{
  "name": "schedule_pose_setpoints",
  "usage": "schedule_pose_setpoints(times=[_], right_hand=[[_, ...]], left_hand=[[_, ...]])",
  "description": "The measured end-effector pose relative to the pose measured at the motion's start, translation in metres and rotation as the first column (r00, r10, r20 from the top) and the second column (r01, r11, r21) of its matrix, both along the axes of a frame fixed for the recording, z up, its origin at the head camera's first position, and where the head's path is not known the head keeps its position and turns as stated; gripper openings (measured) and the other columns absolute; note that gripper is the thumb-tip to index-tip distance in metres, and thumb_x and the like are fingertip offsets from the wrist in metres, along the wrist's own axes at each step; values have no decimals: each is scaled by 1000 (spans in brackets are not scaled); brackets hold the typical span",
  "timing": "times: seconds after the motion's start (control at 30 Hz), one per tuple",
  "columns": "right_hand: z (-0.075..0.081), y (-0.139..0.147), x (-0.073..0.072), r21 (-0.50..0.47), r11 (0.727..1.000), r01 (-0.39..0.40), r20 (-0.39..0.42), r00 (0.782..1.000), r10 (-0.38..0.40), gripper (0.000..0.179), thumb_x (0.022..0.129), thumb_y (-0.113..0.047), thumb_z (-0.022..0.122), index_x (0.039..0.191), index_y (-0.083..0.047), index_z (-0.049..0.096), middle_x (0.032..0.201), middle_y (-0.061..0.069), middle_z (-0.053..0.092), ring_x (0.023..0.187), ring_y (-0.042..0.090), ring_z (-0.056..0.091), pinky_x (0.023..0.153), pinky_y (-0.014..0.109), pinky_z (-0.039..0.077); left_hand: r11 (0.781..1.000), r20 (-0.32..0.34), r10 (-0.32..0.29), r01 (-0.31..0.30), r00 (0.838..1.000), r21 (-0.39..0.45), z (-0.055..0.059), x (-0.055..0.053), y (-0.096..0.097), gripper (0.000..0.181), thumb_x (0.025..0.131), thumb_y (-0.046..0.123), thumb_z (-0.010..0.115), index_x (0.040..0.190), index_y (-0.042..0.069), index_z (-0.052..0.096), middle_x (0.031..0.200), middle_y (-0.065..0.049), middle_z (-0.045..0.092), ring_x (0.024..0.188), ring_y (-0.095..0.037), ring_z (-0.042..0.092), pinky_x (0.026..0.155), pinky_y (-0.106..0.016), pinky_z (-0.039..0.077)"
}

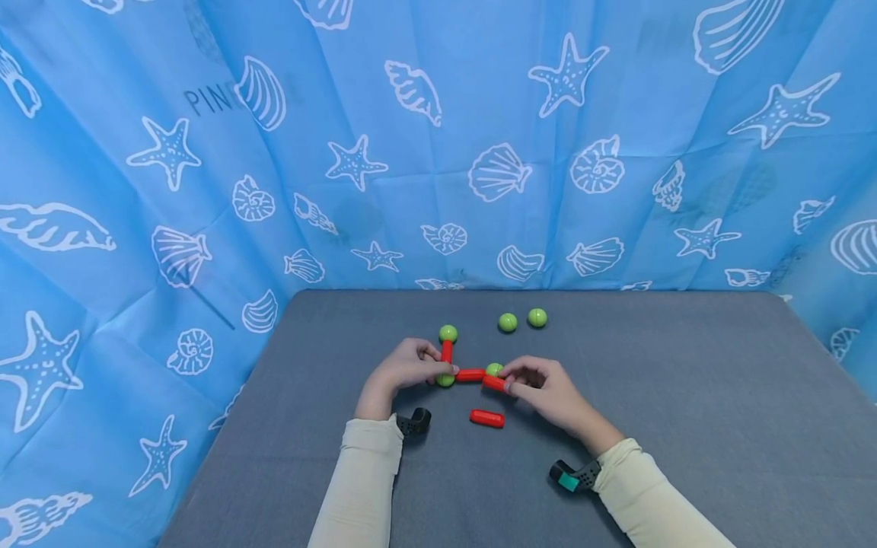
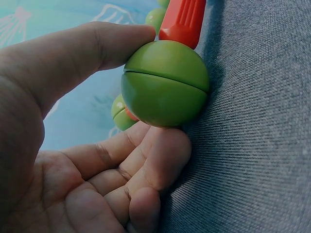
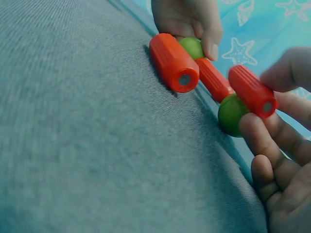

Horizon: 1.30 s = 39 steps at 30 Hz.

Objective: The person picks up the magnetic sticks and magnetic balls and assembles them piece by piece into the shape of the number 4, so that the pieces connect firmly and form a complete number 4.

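Observation:
My left hand point(image 1: 404, 367) pinches a green ball point(image 2: 165, 85) between thumb and fingers. A red rod point(image 1: 447, 352) runs from that ball to another green ball point(image 1: 448, 333) farther back. A second red rod point(image 1: 470, 375) reaches rightward to a third green ball point(image 3: 231, 116). Between the thumb and fingers of my right hand point(image 1: 548, 388) is a ribbed red rod point(image 3: 251, 91), whose end shows a grey metal disc. It lies against or just over the third ball; whether it is attached I cannot tell.
One loose red rod point(image 1: 487, 418) lies on the grey cloth-covered table point(image 1: 658, 380), nearer to me than the joined pieces. Farther back are two loose green balls, one on the left point(image 1: 508, 323) and one on the right point(image 1: 537, 317). A blue shell-patterned curtain point(image 1: 438, 152) hangs behind the table.

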State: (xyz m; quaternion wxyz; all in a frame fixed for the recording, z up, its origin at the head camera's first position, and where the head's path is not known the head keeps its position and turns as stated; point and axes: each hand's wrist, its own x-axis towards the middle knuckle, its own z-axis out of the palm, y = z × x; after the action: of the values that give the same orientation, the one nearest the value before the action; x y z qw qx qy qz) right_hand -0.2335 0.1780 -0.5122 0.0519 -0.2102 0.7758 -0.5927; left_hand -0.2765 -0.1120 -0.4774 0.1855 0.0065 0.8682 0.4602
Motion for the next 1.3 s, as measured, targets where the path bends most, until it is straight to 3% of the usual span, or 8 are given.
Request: schedule_pose_setpoints(times=[0.17,0.5,0.7,0.97,1.2,1.3], right_hand=[[0,0,0,-30,998,50,28,998,-49,18,102,-5,66,119,-2,72,94,15,70,74,21,62,56,28,50],[1,-1,0,-24,987,158,58,986,-156,19,102,-9,68,120,-6,73,96,14,69,76,21,64,54,30,50],[-1,-1,-1,-47,991,127,35,991,-126,28,102,-5,69,129,-1,69,102,19,66,76,15,62,60,27,51],[-1,-2,-2,-7,993,115,65,991,-114,34,102,-6,68,135,1,66,108,20,68,82,11,64,66,26,54],[-2,-3,-3,-3,992,125,55,991,-124,42,102,-6,68,143,-1,59,109,20,65,78,12,63,61,27,52],[0,-3,-3,-17,992,125,59,991,-123,49,103,-6,67,149,-1,53,110,22,63,79,12,64,64,27,55]], left_hand=[[1000,0,6,-6,1000,-5,0,0,1,39,83,42,89,100,11,71,83,-5,71,76,-20,66,70,-32,49],[1000,7,-1,1,1000,-2,-2,-1,1,39,84,41,89,101,11,71,84,-5,71,77,-20,65,70,-32,48],[1000,8,-1,1,1000,-6,-1,-1,1,39,84,41,89,101,11,71,85,-5,71,77,-20,66,70,-32,49],[1000,11,3,-3,1000,-2,0,0,0,39,84,42,89,101,11,70,86,-5,72,77,-20,66,70,-32,49],[1000,9,-2,2,1000,2,-1,0,0,39,84,42,89,101,11,71,85,-5,72,77,-20,65,71,-33,49],[1000,6,-4,4,1000,9,-2,0,0,39,84,40,89,101,11,70,84,-4,71,77,-19,65,71,-33,49]])
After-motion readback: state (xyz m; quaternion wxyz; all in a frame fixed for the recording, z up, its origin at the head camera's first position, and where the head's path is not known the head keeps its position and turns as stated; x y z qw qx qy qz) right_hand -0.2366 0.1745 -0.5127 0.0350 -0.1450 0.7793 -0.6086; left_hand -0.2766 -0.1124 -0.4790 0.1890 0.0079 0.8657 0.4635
